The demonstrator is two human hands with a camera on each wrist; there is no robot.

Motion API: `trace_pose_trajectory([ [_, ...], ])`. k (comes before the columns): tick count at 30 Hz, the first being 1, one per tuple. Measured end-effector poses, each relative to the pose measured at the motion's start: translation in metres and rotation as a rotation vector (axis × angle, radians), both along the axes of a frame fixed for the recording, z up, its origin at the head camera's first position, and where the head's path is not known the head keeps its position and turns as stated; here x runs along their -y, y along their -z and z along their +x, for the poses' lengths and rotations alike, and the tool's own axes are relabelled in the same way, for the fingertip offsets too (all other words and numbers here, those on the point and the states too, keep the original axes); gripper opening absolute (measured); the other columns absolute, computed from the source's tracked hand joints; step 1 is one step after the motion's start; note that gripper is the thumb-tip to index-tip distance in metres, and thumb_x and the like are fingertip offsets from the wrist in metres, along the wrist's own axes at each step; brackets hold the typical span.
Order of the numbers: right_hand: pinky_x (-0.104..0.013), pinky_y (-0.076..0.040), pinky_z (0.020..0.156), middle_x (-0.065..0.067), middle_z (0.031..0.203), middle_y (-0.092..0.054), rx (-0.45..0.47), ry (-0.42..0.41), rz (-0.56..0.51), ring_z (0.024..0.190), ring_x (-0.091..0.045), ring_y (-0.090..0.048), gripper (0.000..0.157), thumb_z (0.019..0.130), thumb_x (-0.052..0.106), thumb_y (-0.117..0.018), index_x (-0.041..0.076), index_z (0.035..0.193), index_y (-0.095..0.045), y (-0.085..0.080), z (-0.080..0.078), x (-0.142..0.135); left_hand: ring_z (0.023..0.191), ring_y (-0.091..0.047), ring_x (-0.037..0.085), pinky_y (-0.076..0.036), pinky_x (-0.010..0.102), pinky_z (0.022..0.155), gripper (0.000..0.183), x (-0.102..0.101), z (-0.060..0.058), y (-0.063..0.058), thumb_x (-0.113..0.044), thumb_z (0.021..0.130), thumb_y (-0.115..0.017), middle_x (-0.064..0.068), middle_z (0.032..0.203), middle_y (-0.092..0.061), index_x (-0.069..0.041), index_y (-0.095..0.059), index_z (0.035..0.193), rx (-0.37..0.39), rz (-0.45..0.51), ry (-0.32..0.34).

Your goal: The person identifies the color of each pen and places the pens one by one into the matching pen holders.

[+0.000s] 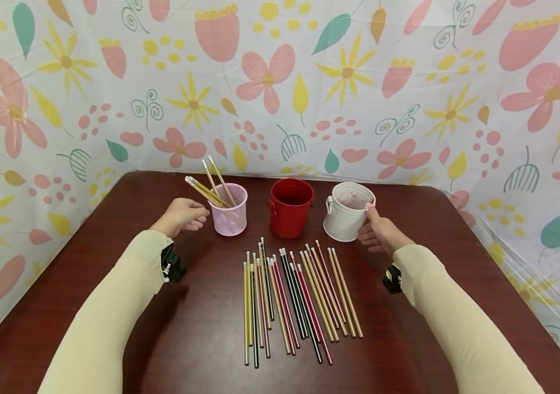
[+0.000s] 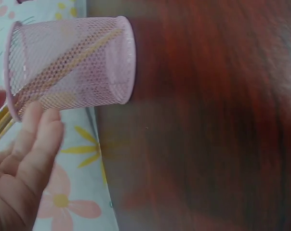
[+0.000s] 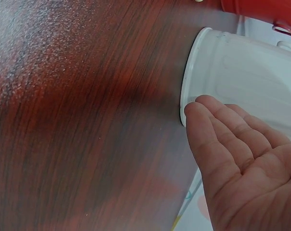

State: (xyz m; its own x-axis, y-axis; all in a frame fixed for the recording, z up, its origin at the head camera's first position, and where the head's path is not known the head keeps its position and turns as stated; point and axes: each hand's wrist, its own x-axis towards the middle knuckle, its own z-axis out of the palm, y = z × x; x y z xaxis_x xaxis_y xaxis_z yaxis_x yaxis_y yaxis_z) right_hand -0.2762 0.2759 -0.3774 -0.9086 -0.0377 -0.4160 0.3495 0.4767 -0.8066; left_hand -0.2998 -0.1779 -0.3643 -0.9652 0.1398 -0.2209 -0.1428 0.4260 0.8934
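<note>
A pink mesh pencil cup (image 1: 230,221) stands at the left, with several yellow pencils (image 1: 204,191) leaning in it, their white eraser ends up. My left hand (image 1: 184,215) is beside that cup, its fingers loosely extended near the rim; in the left wrist view, the fingertips (image 2: 51,118) overlap the rim, and I cannot tell whether they touch. At the right stands a white bucket (image 1: 342,223). My right hand (image 1: 382,234) is at its outer side, thumb at the rim and fingers straight along the wall. The right wrist view shows the fingers (image 3: 220,115) extended by the bucket.
Between the two containers stands a red bucket (image 1: 289,216). In front of it several pencils (image 1: 246,317) in yellow, black, red and pink lie roughly side by side on the dark wooden table (image 1: 186,339). A flower-patterned cloth (image 1: 260,54) hangs behind the table.
</note>
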Motion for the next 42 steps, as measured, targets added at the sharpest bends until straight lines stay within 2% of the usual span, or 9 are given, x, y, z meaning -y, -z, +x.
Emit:
trace_pose_trajectory([
  [13, -0.051, -0.044, 0.097, -0.035, 0.132, -0.046, -0.006, 0.0, 0.0, 0.118, -0.043, -0.05, 0.1, 0.093, 0.068, -0.006, -0.019, 0.129, -0.041, 0.002, -0.001, -0.001, 0.055, -0.061, 0.017, -0.056, 0.032, 0.055, 0.025, -0.042, 0.033, 0.013, -0.015, 0.087, -0.061, 0.012, 0.069, -0.065, 0.01, -0.063, 0.093, 0.129, -0.285, 0.278],
  [16, -0.051, -0.043, 0.098, -0.035, 0.133, -0.046, -0.003, 0.003, -0.002, 0.119, -0.043, -0.05, 0.101, 0.092, 0.069, -0.006, -0.018, 0.13, -0.041, 0.002, -0.001, 0.0, 0.059, -0.064, 0.023, -0.057, 0.036, 0.057, 0.028, -0.053, 0.037, 0.029, -0.021, 0.087, -0.061, 0.018, 0.076, -0.068, 0.006, -0.065, 0.092, 0.124, -0.357, 0.369],
  [20, -0.051, -0.043, 0.098, -0.035, 0.133, -0.045, 0.001, -0.002, -0.005, 0.119, -0.043, -0.05, 0.101, 0.092, 0.068, -0.005, -0.019, 0.13, -0.04, 0.002, -0.001, -0.001, 0.059, -0.064, 0.022, -0.055, 0.034, 0.054, 0.037, -0.049, 0.005, 0.103, -0.04, 0.082, -0.064, 0.013, 0.073, -0.067, -0.003, -0.066, 0.083, 0.205, -0.348, 0.511],
  [23, -0.051, -0.043, 0.098, -0.035, 0.133, -0.045, 0.001, -0.009, -0.007, 0.12, -0.044, -0.049, 0.101, 0.092, 0.068, -0.004, -0.019, 0.13, -0.04, 0.002, 0.0, -0.001, 0.056, -0.063, 0.02, -0.055, 0.032, 0.053, 0.031, -0.057, 0.014, 0.098, -0.034, 0.082, -0.064, 0.011, 0.068, -0.066, -0.003, -0.066, 0.078, 0.246, -0.384, 0.507],
  [27, -0.051, -0.043, 0.099, -0.036, 0.134, -0.044, 0.0, -0.013, -0.008, 0.121, -0.044, -0.048, 0.1, 0.093, 0.067, -0.004, -0.019, 0.131, -0.039, 0.002, -0.001, 0.0, 0.056, -0.06, 0.018, -0.054, 0.03, 0.055, 0.02, -0.078, 0.06, 0.038, -0.014, 0.084, -0.058, 0.011, 0.067, -0.065, 0.003, -0.066, 0.08, 0.206, -0.466, 0.449],
  [32, -0.05, -0.044, 0.097, -0.036, 0.132, -0.045, -0.009, -0.01, -0.008, 0.118, -0.043, -0.05, 0.098, 0.094, 0.066, -0.005, -0.019, 0.13, -0.04, 0.003, -0.001, 0.0, 0.058, -0.061, 0.02, -0.055, 0.034, 0.054, 0.022, -0.083, 0.061, 0.041, -0.016, 0.084, -0.057, 0.012, 0.067, -0.065, 0.003, -0.066, 0.078, 0.197, -0.484, 0.451],
  [35, -0.05, -0.045, 0.095, -0.035, 0.13, -0.047, -0.011, -0.01, -0.01, 0.116, -0.042, -0.052, 0.098, 0.094, 0.066, -0.006, -0.019, 0.129, -0.041, 0.003, -0.001, -0.001, 0.06, -0.064, 0.023, -0.055, 0.036, 0.054, 0.026, -0.084, 0.055, 0.054, -0.021, 0.085, -0.056, 0.014, 0.07, -0.067, 0.002, -0.067, 0.081, 0.159, -0.506, 0.495],
  [39, -0.05, -0.045, 0.095, -0.036, 0.13, -0.047, -0.012, -0.008, -0.014, 0.116, -0.043, -0.052, 0.099, 0.093, 0.067, -0.006, -0.019, 0.128, -0.041, 0.003, -0.001, -0.001, 0.06, -0.064, 0.025, -0.055, 0.036, 0.051, 0.032, -0.075, 0.021, 0.118, -0.029, 0.083, -0.054, 0.014, 0.071, -0.067, 0.001, -0.066, 0.081, 0.13, -0.534, 0.538],
  [42, -0.05, -0.045, 0.096, -0.036, 0.131, -0.046, -0.01, -0.009, -0.018, 0.117, -0.043, -0.051, 0.098, 0.094, 0.066, -0.006, -0.019, 0.129, -0.041, 0.002, -0.001, -0.001, 0.061, -0.066, 0.026, -0.056, 0.039, 0.053, 0.031, -0.073, 0.002, 0.148, -0.03, 0.082, -0.057, 0.014, 0.071, -0.068, -0.001, -0.067, 0.079, 0.176, -0.552, 0.513],
])
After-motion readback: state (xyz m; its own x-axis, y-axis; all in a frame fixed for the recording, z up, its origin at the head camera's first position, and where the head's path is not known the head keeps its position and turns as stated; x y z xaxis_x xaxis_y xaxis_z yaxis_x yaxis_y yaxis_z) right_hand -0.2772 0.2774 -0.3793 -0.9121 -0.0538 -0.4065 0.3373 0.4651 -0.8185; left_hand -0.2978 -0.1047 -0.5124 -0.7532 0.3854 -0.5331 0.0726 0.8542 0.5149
